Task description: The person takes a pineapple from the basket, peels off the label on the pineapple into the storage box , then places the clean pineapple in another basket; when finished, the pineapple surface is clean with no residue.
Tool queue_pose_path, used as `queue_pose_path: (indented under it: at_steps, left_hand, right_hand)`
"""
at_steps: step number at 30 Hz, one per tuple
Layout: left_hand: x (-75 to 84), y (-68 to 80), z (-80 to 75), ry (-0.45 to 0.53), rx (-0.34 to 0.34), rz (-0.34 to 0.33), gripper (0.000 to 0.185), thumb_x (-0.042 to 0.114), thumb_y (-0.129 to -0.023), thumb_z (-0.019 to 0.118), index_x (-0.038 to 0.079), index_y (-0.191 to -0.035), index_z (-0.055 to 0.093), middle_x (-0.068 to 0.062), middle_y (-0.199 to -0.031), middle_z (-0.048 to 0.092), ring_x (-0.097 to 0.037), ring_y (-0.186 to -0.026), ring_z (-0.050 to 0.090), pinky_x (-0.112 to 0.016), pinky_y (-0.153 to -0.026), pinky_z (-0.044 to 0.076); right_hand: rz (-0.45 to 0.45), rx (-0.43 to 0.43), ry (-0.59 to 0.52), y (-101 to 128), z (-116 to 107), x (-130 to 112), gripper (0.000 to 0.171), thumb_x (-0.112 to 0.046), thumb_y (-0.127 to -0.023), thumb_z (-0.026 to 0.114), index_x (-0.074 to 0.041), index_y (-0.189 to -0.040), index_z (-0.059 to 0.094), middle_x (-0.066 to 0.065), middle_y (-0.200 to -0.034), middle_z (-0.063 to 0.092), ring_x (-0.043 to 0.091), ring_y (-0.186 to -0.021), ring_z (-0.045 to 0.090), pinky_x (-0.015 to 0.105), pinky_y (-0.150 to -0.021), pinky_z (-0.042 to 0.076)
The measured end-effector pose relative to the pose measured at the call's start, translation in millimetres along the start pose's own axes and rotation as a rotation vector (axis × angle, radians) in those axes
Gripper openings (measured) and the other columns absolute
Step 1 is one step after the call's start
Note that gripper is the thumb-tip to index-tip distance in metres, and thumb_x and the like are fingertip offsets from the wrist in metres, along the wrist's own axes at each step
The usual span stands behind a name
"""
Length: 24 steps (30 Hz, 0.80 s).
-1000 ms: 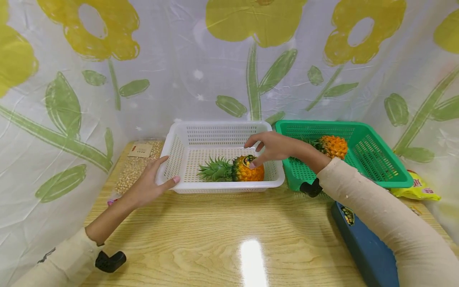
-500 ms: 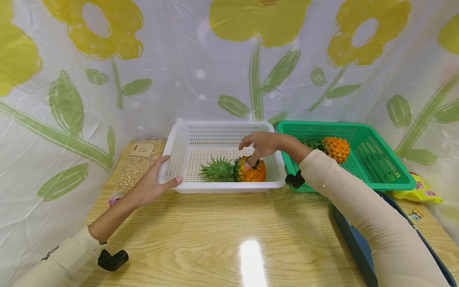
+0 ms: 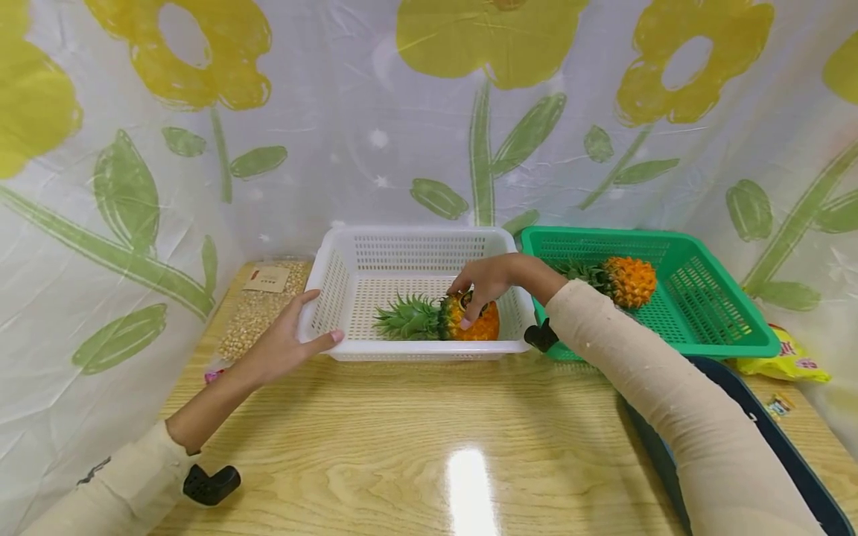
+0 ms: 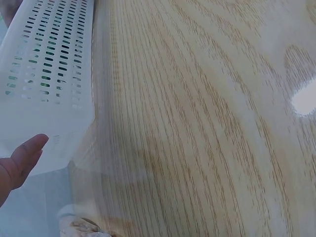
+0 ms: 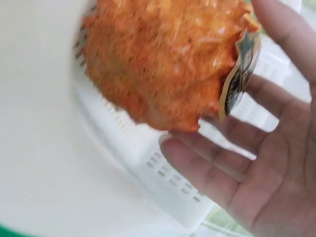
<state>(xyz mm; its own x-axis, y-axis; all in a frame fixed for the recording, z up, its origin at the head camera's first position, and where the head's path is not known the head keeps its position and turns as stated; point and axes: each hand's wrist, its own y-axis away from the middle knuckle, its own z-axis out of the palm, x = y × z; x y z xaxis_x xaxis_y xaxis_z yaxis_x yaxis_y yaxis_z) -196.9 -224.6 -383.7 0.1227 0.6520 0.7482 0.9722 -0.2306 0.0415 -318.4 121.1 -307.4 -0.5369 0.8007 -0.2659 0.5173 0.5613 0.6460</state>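
Observation:
A small orange pineapple [image 3: 477,324] with a green crown [image 3: 407,318] lies on its side in the white slotted basket [image 3: 402,242]. My right hand [image 3: 472,292] reaches over the basket's right wall and its fingertips touch the top of the fruit by a dark label [image 3: 462,301]. In the right wrist view the pineapple [image 5: 163,64] sits between my spread fingers [image 5: 207,173] and thumb, with the label [image 5: 239,74] hanging off it. My left hand [image 3: 302,331] rests flat against the basket's front left corner; its thumb [image 4: 22,158] shows beside the basket wall [image 4: 49,74].
A green basket [image 3: 710,327] at the right holds a second pineapple [image 3: 630,281]. A bag of corn kernels [image 3: 258,309] lies left of the white basket. A yellow snack packet [image 3: 784,356] and a dark blue object [image 3: 771,454] are at the right. The wooden table [image 3: 402,439] spreads in front.
My right hand has come down and a little left onto the pineapple, from hovering above it. The left hand stays at the basket's corner.

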Motion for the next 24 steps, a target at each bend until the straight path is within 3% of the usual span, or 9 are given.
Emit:
queue_pose_path:
  at_steps: [6, 16, 24]
  left_hand:
    - [0.0, -0.2, -1.2, -0.008, -0.004, -0.004, 0.100, 0.053, -0.093, 0.065, 0.007, -0.161, 0.008, -0.031, -0.163, 0.010, -0.057, -0.147, 0.015, -0.078, -0.108, 0.021]
    - [-0.2, -0.3, -1.0, 0.010, -0.017, -0.005, 0.101, 0.052, -0.093, 0.066, 0.007, -0.161, 0.007, -0.031, -0.163, 0.009, -0.057, -0.146, 0.016, -0.077, -0.108, 0.023]
    - [-1.2, -0.2, -1.5, -0.001, -0.013, -0.001, 0.101, 0.053, -0.093, 0.066, 0.007, -0.161, 0.008, -0.030, -0.164, 0.008, -0.056, -0.147, 0.012, -0.079, -0.109, 0.019]
  right_hand:
    - [0.035, -0.054, -0.077, -1.8, -2.5, -1.0, 0.089, -0.046, -0.090, 0.073, -0.014, -0.160, 0.026, 0.012, -0.164, 0.029, 0.028, -0.144, 0.039, 0.044, -0.098, 0.053]
    - [0.131, -0.138, -0.161, -4.5, -3.1, -5.4, 0.103, -0.043, -0.084, 0.081, -0.023, -0.162, 0.018, 0.012, -0.167, 0.017, 0.029, -0.146, 0.038, 0.045, -0.094, 0.057]
    - [0.163, -0.138, -0.154, -8.6, -2.5, -9.9, 0.105, -0.036, -0.083, 0.083, -0.022, -0.163, 0.016, 0.009, -0.169, 0.006, 0.031, -0.146, 0.037, 0.044, -0.093, 0.057]
